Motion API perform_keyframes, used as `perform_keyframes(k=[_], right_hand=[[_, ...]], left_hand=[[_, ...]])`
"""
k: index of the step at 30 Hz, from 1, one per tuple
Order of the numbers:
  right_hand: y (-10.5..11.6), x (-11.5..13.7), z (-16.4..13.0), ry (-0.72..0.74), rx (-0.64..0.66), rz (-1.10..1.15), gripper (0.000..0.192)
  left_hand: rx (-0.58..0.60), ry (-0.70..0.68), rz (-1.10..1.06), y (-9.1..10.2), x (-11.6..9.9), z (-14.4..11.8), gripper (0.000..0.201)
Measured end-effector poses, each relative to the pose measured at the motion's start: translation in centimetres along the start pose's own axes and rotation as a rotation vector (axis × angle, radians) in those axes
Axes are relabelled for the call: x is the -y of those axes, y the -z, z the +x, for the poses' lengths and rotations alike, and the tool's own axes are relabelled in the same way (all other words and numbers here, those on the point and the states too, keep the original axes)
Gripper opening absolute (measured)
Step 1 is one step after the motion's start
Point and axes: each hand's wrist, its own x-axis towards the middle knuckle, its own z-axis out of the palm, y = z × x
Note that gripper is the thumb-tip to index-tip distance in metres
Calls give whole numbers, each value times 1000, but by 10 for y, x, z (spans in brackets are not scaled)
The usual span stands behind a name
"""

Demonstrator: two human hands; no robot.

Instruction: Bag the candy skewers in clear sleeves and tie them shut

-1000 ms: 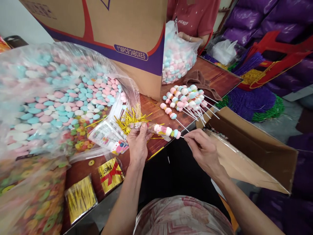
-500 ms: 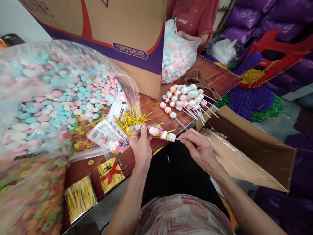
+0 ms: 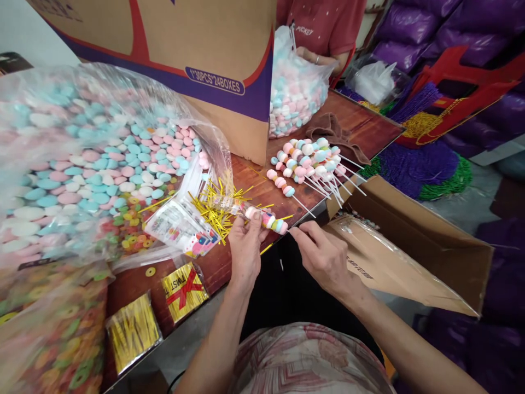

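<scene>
A marshmallow skewer (image 3: 279, 225) with pink, white, yellow and blue pieces lies between my hands, partly inside a clear printed bag (image 3: 225, 204). My left hand (image 3: 246, 249) is closed around the bagged part, thumb on top of the candy. My right hand (image 3: 322, 253) pinches at the stick end just below the last marshmallow; whether it grips the stick or the bag's edge is hard to make out. Beneath the bag's far end is a heap of gold twist ties (image 3: 211, 210). A stack of flat printed bags (image 3: 178, 225) sits to the left of it.
Finished-looking marshmallow skewers (image 3: 307, 161) are piled on the table (image 3: 250, 180). A big bag of marshmallows (image 3: 102, 169), gummy rings (image 3: 53, 328) and twist-tie packs (image 3: 133, 331) lie left. A carton (image 3: 164, 49) stands behind; an open box (image 3: 430, 241) is right. A co-worker (image 3: 324, 33) sits opposite.
My left hand has slid along the bag toward the stick end, now over the candy. My right hand and the skewer have shifted slightly left.
</scene>
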Motion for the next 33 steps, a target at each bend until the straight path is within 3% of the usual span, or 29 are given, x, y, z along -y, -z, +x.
perform_keyframes(k=[3,7,10,13,16,20,22,24,27,33], right_hand=[[0,7,0,-136,71,210,28],[0,10,0,-516,145,732,19],[-2,8,1,-856,300,1117,16],[-5,8,0,-1056,432,1301,21],[-7,14,-1,-865,268,1088,17],[-10,23,-3,-449,-10,440,24],[-12,24,-4,-279,-37,204,27],[-12,23,-6,-174,-5,142,27],[-11,18,-9,-215,63,268,24],[-6,15,-8,-496,210,694,19]], left_hand=[[23,8,-46,-1,4,-1,37],[53,22,-90,0,5,0,34],[90,23,-81,1,5,1,30],[147,37,-52,0,4,-1,28],[174,63,-37,-2,2,-4,26],[194,105,-46,-3,1,-6,20],[205,152,-67,-2,-2,-5,18],[200,191,-100,0,-6,-4,16],[178,230,-168,2,-13,-2,19],[98,202,-257,2,-14,4,27]])
